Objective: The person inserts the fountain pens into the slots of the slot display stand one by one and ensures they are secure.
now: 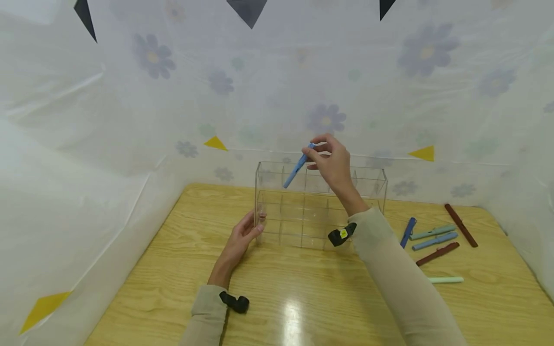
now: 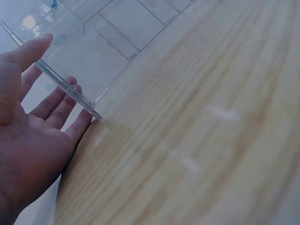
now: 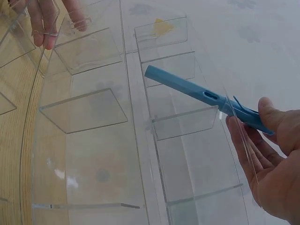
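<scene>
In the head view a clear plastic organizer (image 1: 305,207) with rows of compartments stands on the table. My left hand (image 1: 239,240) holds its left side wall. In the left wrist view, the thumb (image 2: 35,50) crosses the wall's front edge and the other fingers (image 2: 56,107) lie along the outer side. My right hand (image 1: 332,161) pinches a light blue pen (image 1: 295,172) by its clip end above the back row. Seen from the right wrist, the pen (image 3: 180,86) slants over the thin dividers (image 3: 187,123), its free end toward the left side.
Right of the organizer lie several loose pens: a dark blue pen (image 1: 408,232), a green pen (image 1: 433,231), a blue pen (image 1: 434,240), two dark red pens (image 1: 461,226) and a pale green pen (image 1: 447,279). A flowered plastic sheet (image 1: 277,96) hangs behind the wooden table (image 1: 268,288).
</scene>
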Demonstrator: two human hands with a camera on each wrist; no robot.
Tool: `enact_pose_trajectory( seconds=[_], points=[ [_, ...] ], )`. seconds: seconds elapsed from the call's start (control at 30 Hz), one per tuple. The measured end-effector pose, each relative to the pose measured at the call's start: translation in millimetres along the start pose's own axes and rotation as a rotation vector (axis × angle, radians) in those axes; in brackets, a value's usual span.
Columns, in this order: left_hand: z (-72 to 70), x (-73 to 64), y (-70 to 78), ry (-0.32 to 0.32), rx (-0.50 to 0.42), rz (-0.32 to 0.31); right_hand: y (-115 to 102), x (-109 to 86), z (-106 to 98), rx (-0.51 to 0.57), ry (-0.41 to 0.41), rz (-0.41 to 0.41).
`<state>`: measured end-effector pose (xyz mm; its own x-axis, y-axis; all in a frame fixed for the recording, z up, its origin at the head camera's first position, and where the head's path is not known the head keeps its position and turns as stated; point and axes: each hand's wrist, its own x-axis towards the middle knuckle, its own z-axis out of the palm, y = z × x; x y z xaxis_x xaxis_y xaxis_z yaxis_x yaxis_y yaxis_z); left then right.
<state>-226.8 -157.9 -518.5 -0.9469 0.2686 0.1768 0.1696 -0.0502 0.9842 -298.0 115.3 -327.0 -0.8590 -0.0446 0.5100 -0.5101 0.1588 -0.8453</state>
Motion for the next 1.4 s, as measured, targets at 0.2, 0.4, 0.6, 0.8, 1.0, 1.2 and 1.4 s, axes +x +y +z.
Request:
enact_pose_trajectory(
  seconds=[0.2,0.4,0.6,0.8,1.0,1.2,1.4],
  points=[
    [1.2,-0.2,-0.4,0.001,-0.004,0.0,-20.5,-10.3,-3.4,-0.026,-0.013,-0.026],
    [3.9,2.7,-1.4,-0.012,-0.025,0.018,-21.2,-10.2,-11.5,-0.025,-0.026,-0.008],
    [6.6,3.2,0.1,-0.016,-0.012,0.022,2.3,-3.0,-22.8,-0.004,-0.041,-0.019],
    [6.9,3.1,0.0,-0.01,0.003,0.011,16.1,0.8,-30.0,-0.021,-0.052,-0.016],
    [5.4,3.0,-1.9,-0.013,-0.011,0.004,14.9,-0.8,-35.5,-0.001,-0.082,0.003],
    [4.2,0.8,-1.8,-0.012,-0.019,-0.002,14.2,-2.1,-39.7,0.028,-0.129,0.027],
    [3.9,1.0,-1.3,-0.016,-0.028,0.017,14.5,-2.8,-41.9,-0.017,-0.142,-0.007]
  ],
)
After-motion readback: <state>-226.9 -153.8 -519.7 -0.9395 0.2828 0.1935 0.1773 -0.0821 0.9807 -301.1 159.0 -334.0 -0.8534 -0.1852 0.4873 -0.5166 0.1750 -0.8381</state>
